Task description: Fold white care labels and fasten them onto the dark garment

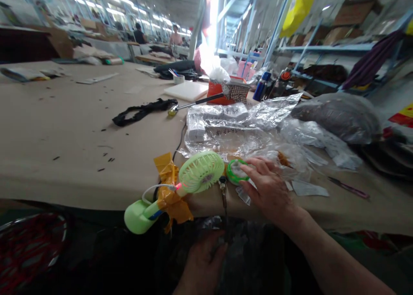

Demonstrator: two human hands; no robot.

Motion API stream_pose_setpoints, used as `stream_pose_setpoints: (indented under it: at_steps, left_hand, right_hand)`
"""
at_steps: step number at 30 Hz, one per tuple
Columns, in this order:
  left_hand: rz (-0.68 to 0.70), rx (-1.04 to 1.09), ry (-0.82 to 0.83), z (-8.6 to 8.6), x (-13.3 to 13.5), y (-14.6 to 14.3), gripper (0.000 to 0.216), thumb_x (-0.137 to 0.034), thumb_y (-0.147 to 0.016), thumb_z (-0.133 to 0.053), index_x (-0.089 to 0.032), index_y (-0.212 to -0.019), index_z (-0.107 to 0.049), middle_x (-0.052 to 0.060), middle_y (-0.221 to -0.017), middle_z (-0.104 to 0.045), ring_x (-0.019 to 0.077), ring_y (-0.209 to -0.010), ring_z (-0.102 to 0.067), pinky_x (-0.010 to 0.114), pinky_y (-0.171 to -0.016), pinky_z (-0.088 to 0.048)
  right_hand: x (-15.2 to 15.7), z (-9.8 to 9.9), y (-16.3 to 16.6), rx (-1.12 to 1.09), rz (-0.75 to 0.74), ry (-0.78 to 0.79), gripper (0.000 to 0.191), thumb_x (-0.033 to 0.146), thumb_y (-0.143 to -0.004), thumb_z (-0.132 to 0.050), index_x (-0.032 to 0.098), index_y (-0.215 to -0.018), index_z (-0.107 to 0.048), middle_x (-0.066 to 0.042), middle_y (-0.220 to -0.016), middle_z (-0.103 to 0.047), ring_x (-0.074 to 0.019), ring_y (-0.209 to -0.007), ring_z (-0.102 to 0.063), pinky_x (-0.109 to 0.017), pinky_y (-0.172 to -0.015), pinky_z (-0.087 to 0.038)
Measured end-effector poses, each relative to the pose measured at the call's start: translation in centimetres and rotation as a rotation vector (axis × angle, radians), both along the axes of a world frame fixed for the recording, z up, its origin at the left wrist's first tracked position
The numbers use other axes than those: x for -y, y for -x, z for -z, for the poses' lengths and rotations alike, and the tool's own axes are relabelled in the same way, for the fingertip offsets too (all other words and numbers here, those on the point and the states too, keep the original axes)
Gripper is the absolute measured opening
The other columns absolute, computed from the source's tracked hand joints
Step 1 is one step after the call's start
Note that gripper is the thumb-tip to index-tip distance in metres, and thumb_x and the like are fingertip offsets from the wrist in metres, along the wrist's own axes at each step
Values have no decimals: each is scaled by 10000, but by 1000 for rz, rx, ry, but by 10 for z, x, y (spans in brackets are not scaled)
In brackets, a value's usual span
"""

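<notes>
My right hand (269, 189) reaches over the table edge, its fingers stretched forward and apart. Its fingertips touch the whitish-grey content of a small round green dish (229, 171). Lower down, below the table edge, my left hand (204, 257) is in shadow with its thumb and fingers curled in. Dark, partly shiny material (248, 243) surrounds it, and whatever lies between the fingers is too dark to make out. A light-green handheld fan (201, 172) is fixed to the edge with yellow-brown tape (167, 196). Between fan and dish, a small metal fitting (222, 183) hangs over the edge.
Clear plastic bags (226, 135) with white packs lie beyond the dish. A purple-handled cutter (348, 187) rests at right. Further back are a black fabric loop (142, 112), a black-handled tool (200, 101) and an orange box (216, 92). A red basket (32, 243) stands lower left.
</notes>
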State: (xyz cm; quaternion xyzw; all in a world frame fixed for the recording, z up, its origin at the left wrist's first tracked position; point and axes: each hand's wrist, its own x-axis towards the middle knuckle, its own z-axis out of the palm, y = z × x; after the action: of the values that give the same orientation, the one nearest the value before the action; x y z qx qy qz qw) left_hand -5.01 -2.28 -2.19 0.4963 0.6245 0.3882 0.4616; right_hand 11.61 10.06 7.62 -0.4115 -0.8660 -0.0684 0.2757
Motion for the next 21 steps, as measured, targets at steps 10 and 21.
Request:
stream_pose_setpoints:
  at_steps: [10,21]
  left_hand:
    - [44,65,21,-4,2,-9,189,-242,-790,-548,-233,-826,-734,27,-819,-746,211,-798,-671,285,-738,-503]
    - [109,83,67,-26,-6,-32,169,-181,-765,-552,-203,-738,-717,20,-721,-709,189,-729,-624,275,-699,-442]
  right_hand:
    - [28,20,-29,-188,-71,49,103,205,-880,-528,194,-912,-625,-72,-939,-660,-224,-1033,-564,-403,-925,-467]
    - [43,54,-37,-155,-104,-19,186,132,-855,-565,211,-994,-658,-51,-1048,-719,-199,-1049,-629,-422,-992,-431]
